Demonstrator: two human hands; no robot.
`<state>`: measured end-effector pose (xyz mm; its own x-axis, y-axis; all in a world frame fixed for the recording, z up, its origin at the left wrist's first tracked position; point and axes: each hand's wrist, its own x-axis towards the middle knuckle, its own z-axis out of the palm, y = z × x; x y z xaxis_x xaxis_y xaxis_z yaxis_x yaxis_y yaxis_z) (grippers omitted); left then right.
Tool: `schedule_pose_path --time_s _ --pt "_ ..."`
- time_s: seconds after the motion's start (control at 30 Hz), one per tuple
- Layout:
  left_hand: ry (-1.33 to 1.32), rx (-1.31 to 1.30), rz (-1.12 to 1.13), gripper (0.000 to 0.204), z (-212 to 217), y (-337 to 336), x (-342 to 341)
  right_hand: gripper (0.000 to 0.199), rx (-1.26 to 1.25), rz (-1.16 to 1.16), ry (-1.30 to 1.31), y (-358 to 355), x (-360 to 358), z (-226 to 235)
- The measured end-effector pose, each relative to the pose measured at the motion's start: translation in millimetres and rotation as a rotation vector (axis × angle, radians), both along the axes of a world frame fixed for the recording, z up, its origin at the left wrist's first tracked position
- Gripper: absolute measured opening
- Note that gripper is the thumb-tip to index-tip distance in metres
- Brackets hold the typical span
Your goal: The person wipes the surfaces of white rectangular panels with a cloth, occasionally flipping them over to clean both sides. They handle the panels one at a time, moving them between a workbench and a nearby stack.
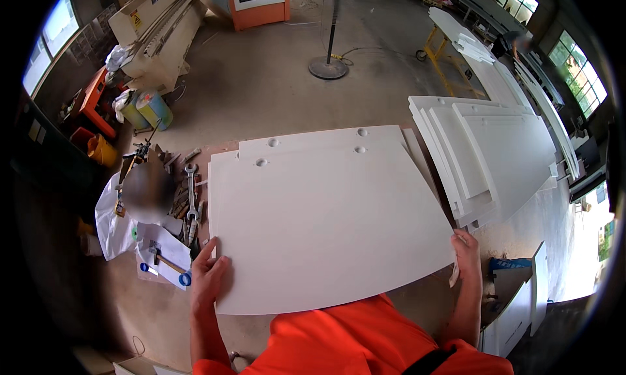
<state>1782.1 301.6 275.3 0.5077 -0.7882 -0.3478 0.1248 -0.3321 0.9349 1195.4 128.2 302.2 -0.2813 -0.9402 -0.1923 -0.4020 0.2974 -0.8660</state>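
A large white panel [326,225] lies in front of me, its near edge close to my body. Two round recesses show near its far edge. Beneath it, another white panel [313,140] sticks out at the far side, with similar round recesses. My left hand [208,274] grips the top panel at its near left edge, thumb over the surface. At the near right corner, my right hand [465,252] is closed around the edge. Something pale hangs just below the right hand; I cannot make out what it is.
Left of the panels lie a wrench [192,189], a hammer [171,263] and other tools. Stacked white panels [512,153] stand to the right. Farther off are a round-based stand [328,67], a yellow trestle [443,65] and an orange-and-white machine [261,7].
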Motion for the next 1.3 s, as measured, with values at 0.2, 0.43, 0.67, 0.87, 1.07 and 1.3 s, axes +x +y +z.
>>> schedule_pose_path --time_s 0.2,0.43,0.67,0.87,1.07,1.3 --pt "0.272 -0.646 0.056 0.069 56 28 13 0.043 -0.278 -0.106 -0.113 -17 -13 140" --pt "-0.579 -0.585 0.291 0.057 5 -91 74 0.069 -0.754 -0.103 -0.122 -170 53 134" --pt "-0.140 -0.619 0.496 0.053 -27 -186 23 0.077 -0.343 0.117 0.208 -282 109 60" --pt "-0.250 -0.074 0.514 0.053 -94 -126 11 0.067 -0.118 0.274 0.525 -304 106 -41" --pt "-0.815 -0.053 0.425 0.030 -115 -77 -14 0.052 -0.293 0.185 0.583 -284 166 -30" --pt "-0.543 0.192 0.369 0.036 -101 40 -88 0.087 -0.335 0.805 0.860 -289 290 -101"
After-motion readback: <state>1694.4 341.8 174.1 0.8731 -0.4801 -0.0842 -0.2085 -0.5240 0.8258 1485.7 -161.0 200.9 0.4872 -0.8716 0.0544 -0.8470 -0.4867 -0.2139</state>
